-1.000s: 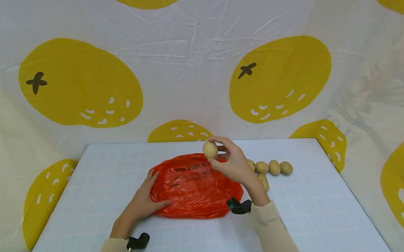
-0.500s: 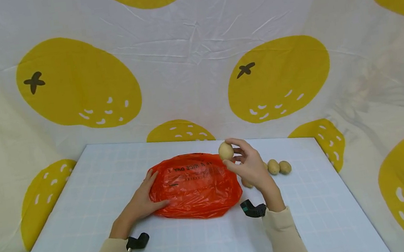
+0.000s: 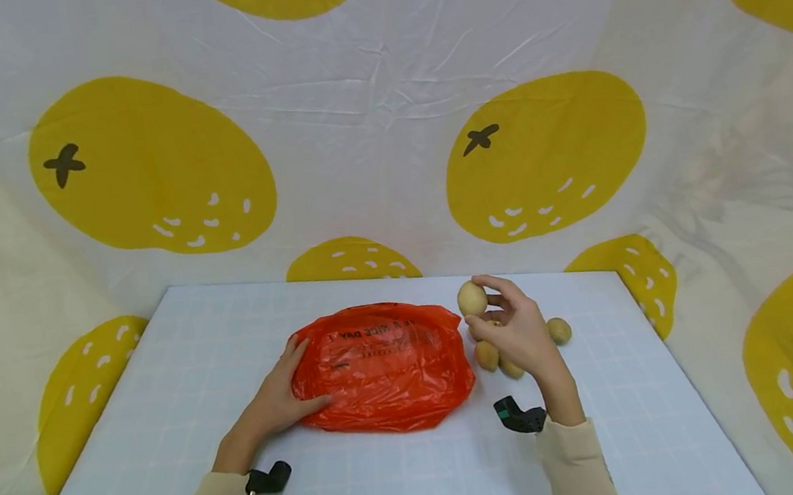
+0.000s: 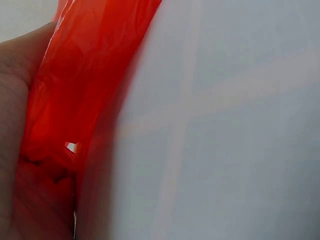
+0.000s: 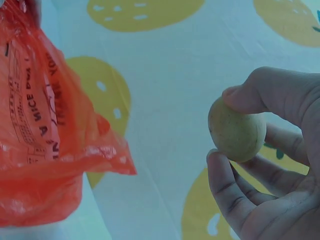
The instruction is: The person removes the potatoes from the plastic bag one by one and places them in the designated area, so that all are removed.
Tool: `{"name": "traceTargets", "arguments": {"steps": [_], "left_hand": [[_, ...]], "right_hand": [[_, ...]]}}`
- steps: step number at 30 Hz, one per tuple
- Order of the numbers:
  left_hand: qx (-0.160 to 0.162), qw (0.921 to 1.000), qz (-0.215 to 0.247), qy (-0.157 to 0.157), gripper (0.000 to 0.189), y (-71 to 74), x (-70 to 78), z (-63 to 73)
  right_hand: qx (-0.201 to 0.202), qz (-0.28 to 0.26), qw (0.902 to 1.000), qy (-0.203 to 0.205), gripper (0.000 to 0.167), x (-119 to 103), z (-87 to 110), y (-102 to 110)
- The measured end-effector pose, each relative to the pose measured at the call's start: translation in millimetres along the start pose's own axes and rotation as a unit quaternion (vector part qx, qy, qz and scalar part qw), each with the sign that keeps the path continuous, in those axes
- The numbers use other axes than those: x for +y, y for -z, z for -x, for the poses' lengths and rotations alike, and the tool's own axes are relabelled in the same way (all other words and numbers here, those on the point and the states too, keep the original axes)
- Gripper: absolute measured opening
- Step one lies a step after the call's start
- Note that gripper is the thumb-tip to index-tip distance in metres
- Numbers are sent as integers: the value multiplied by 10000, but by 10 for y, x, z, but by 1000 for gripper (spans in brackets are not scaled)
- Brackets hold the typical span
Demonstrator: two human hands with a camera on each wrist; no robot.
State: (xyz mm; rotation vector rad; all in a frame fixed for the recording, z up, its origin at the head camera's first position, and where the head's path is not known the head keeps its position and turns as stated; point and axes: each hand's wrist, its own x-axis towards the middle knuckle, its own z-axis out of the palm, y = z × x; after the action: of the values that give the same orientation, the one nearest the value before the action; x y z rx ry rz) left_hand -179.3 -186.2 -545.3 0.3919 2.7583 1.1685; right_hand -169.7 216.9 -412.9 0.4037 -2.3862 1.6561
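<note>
A red plastic bag point(image 3: 383, 377) with black print lies puffed up on the table. My left hand point(image 3: 280, 390) holds its left side, thumb along the front and fingers around the edge; in the left wrist view some fingers show through the red film point(image 4: 75, 100). Right of the bag, my right hand point(image 3: 522, 335) pinches a small tan potato point(image 5: 237, 131) between thumb and fingertips, raised above the table. Beneath and beside that hand lie several more potatoes point(image 3: 487, 356), partly hidden by it. One potato point(image 3: 559, 331) sits at the right.
A pale checked cloth covers the table point(image 3: 367, 490). Behind and at both sides hangs a whitish curtain point(image 3: 355, 153) printed with big yellow fruits. A black wrist camera point(image 3: 269, 478) is on the left arm, another camera point(image 3: 521, 415) on the right.
My right hand has moved rightward with the potato, from over the bag to beside it above the other potatoes. The left hand stays at the bag's left side.
</note>
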Motion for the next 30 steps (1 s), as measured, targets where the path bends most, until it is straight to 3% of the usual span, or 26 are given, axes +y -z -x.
{"name": "traceTargets", "arguments": {"steps": [19,30], "left_hand": [[-22,9999,-113,-84,114,20,40,-28],[-66,9999,-77,24,114,17,35,10]], "right_hand": [[243,488,9960,-705,59,202,182,251],[317,748,9947,-625,59,387,291,342]]}}
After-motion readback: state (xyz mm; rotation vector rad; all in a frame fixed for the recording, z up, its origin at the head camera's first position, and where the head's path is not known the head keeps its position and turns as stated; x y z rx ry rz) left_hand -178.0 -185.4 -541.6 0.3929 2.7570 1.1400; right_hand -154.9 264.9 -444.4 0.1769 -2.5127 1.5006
